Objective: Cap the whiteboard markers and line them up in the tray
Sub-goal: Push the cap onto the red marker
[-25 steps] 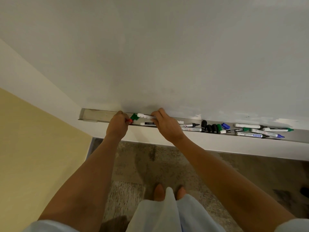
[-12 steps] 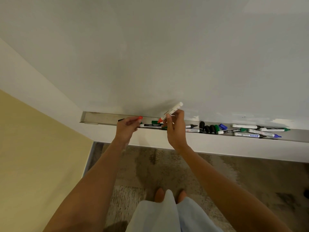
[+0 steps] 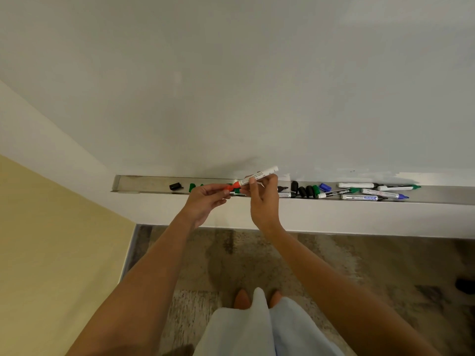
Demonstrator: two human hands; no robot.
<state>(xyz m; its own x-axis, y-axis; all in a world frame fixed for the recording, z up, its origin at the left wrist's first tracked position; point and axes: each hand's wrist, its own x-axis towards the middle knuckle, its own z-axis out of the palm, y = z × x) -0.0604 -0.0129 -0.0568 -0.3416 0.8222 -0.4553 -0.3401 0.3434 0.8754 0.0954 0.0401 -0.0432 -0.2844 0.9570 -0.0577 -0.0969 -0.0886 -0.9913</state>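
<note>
My right hand (image 3: 262,199) holds a white-barrelled red marker (image 3: 258,175) tilted up to the right, just above the metal tray (image 3: 144,185). My left hand (image 3: 205,199) pinches its red cap (image 3: 228,187), which touches the marker's red tip. On the tray's left part lie a black cap (image 3: 176,186) and a green cap (image 3: 192,187). To the right lie several loose black caps (image 3: 302,190), a blue cap (image 3: 325,187) and several green, black and blue markers (image 3: 370,191). Markers behind my hands are partly hidden.
The whiteboard (image 3: 257,86) rises straight behind the tray. A yellow wall (image 3: 46,240) stands at the left. Below is a mottled floor (image 3: 257,258) with my feet and pale trousers (image 3: 257,325). A dark object (image 3: 466,286) lies at the right edge.
My right hand lifted the red marker out of the tray. My left hand picked up the red cap and brought it to the marker's tip. The caps at the left are now uncovered.
</note>
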